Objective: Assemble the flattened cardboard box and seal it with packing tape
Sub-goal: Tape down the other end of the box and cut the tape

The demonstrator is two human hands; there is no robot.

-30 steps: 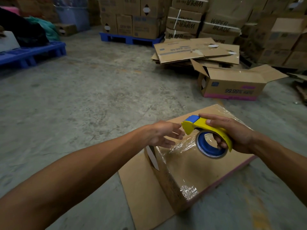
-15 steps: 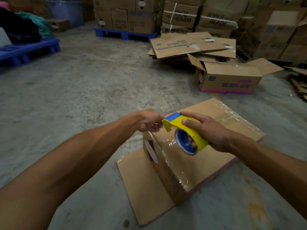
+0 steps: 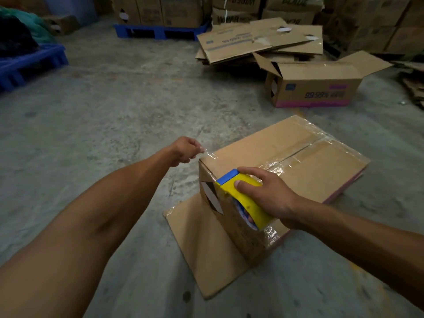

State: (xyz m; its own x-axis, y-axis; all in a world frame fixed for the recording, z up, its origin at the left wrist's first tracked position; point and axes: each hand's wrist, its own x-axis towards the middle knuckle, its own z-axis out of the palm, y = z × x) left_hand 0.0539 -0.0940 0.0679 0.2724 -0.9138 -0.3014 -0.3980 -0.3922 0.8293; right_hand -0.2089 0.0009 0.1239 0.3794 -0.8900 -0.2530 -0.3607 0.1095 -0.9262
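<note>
A brown cardboard box [image 3: 305, 161] lies on the concrete floor with its flaps folded shut and clear tape along the centre seam. My right hand [image 3: 268, 193] grips a yellow and blue tape dispenser [image 3: 243, 198] pressed against the box's near left edge. My left hand [image 3: 185, 151] pinches the free end of the clear tape [image 3: 207, 154] just left of the box's top corner. A loose flap [image 3: 206, 244] lies flat on the floor in front of the box.
An open box [image 3: 316, 88] stands behind, beside a pile of flattened cartons [image 3: 259, 40]. Stacked cartons line the back wall on a blue pallet [image 3: 158, 33]. Another blue pallet [image 3: 29, 65] sits at far left. Bare concrete floor spreads left of the box.
My right hand has lowered the dispenser onto the box's near edge. My left hand has moved left and away, drawing the tape end out from the dispenser.
</note>
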